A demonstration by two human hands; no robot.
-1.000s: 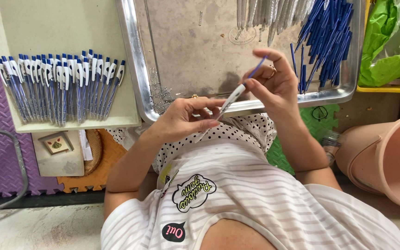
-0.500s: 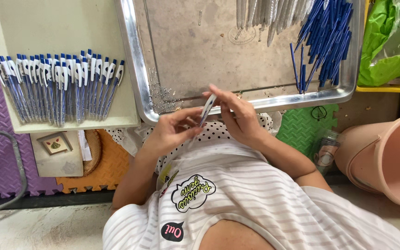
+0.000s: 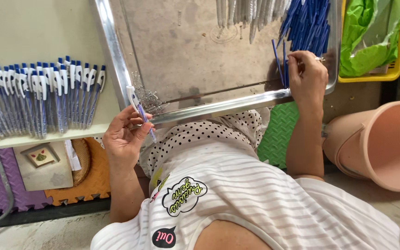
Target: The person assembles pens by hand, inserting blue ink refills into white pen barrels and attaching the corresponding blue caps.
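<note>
My left hand holds a finished white-and-blue pen upright between thumb and fingers, just in front of the metal tray's rim. My right hand reaches into the tray at its right side, fingertips pinched on a thin blue pen part beside a heap of several blue parts. A row of several finished pens lies on a pale board to the left. Small springs lie in the tray's near left corner.
Silvery pen parts lie at the tray's far edge. A yellow basket with a green bag stands at the right. A pink bucket lies on its side near my right elbow. Foam mats cover the floor at left.
My hands were together over the tray's front rim working on one pen. They have parted: the left carried the pen to the left, the right went to the blue parts.
</note>
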